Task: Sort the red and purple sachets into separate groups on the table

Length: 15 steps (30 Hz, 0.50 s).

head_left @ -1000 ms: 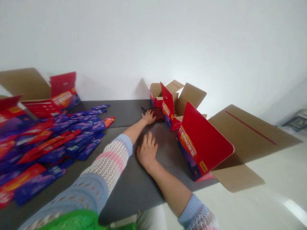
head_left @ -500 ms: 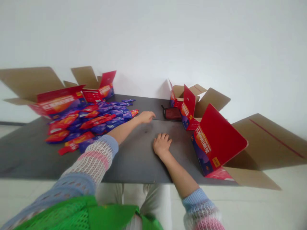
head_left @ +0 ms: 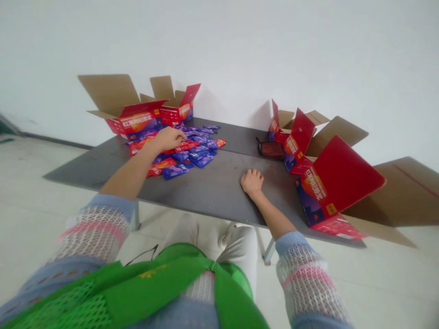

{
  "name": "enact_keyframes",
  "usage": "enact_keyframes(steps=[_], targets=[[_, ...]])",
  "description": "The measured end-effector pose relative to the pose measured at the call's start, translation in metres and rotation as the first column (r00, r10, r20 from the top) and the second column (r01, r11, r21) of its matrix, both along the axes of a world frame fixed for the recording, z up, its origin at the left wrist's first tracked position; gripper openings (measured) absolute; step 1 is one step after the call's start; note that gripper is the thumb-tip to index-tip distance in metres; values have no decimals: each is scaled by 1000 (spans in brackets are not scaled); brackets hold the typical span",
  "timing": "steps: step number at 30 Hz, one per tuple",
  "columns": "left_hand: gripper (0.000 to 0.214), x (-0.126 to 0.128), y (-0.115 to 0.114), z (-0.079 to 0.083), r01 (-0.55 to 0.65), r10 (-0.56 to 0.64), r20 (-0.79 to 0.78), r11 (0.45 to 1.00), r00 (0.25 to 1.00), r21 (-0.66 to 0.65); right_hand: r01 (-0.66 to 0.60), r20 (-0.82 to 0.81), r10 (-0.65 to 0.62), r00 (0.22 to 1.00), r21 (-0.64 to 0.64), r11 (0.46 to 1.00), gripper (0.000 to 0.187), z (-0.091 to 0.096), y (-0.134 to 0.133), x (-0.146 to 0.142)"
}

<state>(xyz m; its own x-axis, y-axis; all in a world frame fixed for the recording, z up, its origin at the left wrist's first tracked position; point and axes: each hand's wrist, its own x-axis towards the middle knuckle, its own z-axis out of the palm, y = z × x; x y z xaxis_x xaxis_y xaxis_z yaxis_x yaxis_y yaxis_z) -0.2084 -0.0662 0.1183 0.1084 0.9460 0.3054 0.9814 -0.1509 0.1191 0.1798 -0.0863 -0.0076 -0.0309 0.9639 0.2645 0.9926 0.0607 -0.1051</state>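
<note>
My left hand is over the pile of packets, palm down, its fingers loosely bent and slightly apart, with no packet visible in them. Beneath and around it lie flat sachets, some red and orange, others purple-blue, such as a purple sachet at the near edge of the pile. My right hand rests on the dark grey table with its fingers curled in, and nothing shows in it. It is nearest to a dark red pouch with a black strap, apart from it.
Two open red and purple cartons, a large one and a smaller one, stand behind the pile. On the right stands a row of open cartons, the nearest carton with flaps jutting past the table edge. A white wall is behind.
My left hand has moved left from bare table to over the sachets. The view has shifted, showing more floor. My right hand stays on the table, its fingers now more curled.
</note>
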Motion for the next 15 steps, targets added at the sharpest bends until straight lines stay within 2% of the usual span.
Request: enact_keyframes(steps=[7,11,13,15], targets=[[45,-17,-52,-41,-12,11,-39,1000,999,-14,-17,-9,17,1000,-16,1000,42,2,-4,5],[46,-18,-78,-71,112,-125,-98,984,987,-137,-18,-15,18,1000,-9,1000,43,3,-7,6],[48,-17,-90,-86,189,-206,-72,963,976,-192,-20,-12,20,1000,-4,1000,43,3,-7,6],[53,-16,-100,-99,238,-247,-21,952,969,-194,-20,-8,20,1000,-2,1000,43,3,-7,7]])
